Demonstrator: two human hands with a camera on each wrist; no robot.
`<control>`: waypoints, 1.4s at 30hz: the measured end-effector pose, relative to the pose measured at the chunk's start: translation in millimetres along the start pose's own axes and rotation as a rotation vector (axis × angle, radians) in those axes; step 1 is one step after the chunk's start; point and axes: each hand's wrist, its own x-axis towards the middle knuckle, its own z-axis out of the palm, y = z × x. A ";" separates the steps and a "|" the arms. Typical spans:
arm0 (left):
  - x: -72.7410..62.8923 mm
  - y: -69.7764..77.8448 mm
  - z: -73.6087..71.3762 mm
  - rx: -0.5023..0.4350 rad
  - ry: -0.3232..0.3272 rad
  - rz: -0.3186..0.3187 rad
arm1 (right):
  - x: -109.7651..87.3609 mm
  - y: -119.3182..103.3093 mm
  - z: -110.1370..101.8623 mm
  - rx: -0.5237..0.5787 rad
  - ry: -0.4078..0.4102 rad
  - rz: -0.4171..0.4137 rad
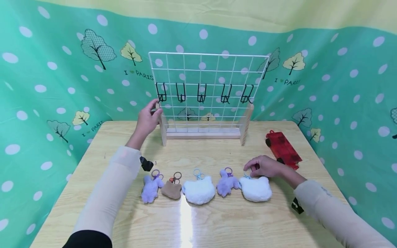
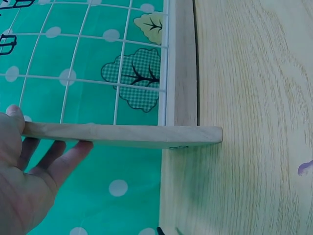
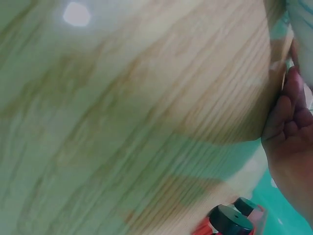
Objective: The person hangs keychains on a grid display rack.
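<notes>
A white wire grid rack [image 1: 209, 83] with wooden side posts stands at the back of the table. My left hand [image 1: 149, 119] grips its left post [image 2: 127, 132], thumb on one side and fingers on the other. On the right, my right hand [image 1: 266, 166] has its fingertips at the light-blue ring of a white plush keychain [image 1: 256, 189], which lies on the table; the fingers seem to pinch the ring. Leftward in the same row lie a purple plush keychain [image 1: 225, 185], another white plush keychain [image 1: 199, 191], a brown plush keychain [image 1: 171, 190] and a second purple plush keychain [image 1: 150, 189].
Several black hooks [image 1: 201, 93] hang in a row across the grid. A red toy vehicle [image 1: 283, 148] lies at the table's right side, behind my right hand. Green patterned cloth [image 1: 56, 86] surrounds the wooden table [image 1: 149, 227] at the back and sides.
</notes>
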 end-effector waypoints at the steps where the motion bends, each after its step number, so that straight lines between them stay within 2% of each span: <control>1: 0.5 -0.4 0.7 0.001 0.001 -0.001 | -0.8 0.0 0.8 -0.004 0.004 -0.001; 6: 1.0 1.2 0.5 -0.001 0.007 -0.003 | -1.4 -3.3 -0.4 -0.040 0.018 -0.041; 15: -1.8 -1.1 0.3 0.004 -0.015 -0.023 | -4.2 -5.9 2.2 -0.087 -0.002 -0.039; 21: 0.3 -1.6 0.6 0.007 -0.008 -0.010 | -4.1 -6.7 0.0 -0.117 -0.003 -0.082; 27: 0.1 -1.9 0.9 -0.001 -0.011 -0.015 | -5.5 -6.1 -4.5 -0.069 -0.003 -0.082; 34: -0.8 0.5 1.5 -0.004 -0.016 -0.021 | -12.0 -7.8 -14.0 0.006 0.056 -0.040; 42: -0.9 -0.6 0.8 -0.011 -0.016 -0.014 | -17.3 -20.6 -26.2 0.028 0.123 -0.089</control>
